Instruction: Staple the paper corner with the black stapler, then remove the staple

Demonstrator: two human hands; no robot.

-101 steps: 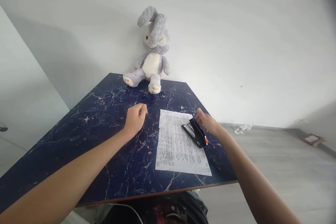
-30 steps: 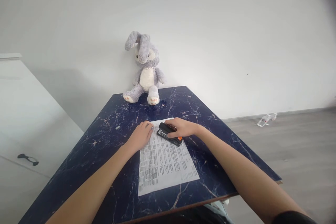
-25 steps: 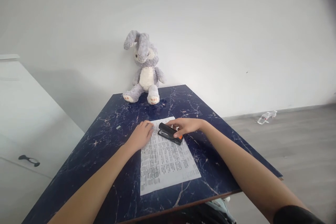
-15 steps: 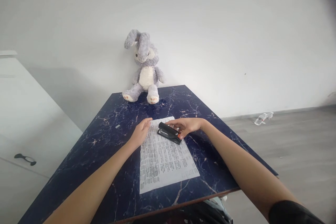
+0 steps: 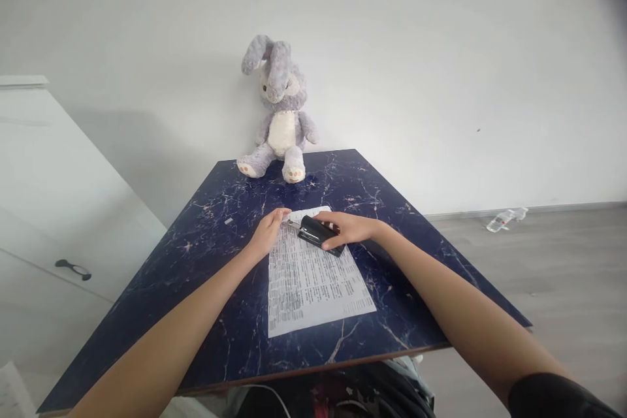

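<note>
Stapler (image 5: 312,229) on a printed sheet (image 5: 313,294), gripped from the right

Black in casing, the stapler lies aslant over the far half of the sheet, about midway between the left and right edges of the counter (image 5: 240,346); whether it is fully down or slightly raised is unclear. The right hand (image 5: 356,227) closes around its right half, thumb on the near side and fingers over the far side. A thin metal strip (image 5: 292,224) shows between the left end of the stapler and the left hand (image 5: 267,234), whose fingers lie close together by the sheet's far left corner; whether they pinch the strip cannot be told. The sheet's lower margin is near the counter's near edge. A plush rabbit (image 5: 283,134) sits at the far edge, well apart from both hands.

Handling, by judgement: the stapler should be stiff and fairly light, its smooth casing somewhat slippery. The surest hold is across the width of the casing, thumb opposing fingers. The strip, being narrow, suits a fingertip pinch. The paper is thin and will crease or slide readily; flat fingers near a margin would steady it.
</note>
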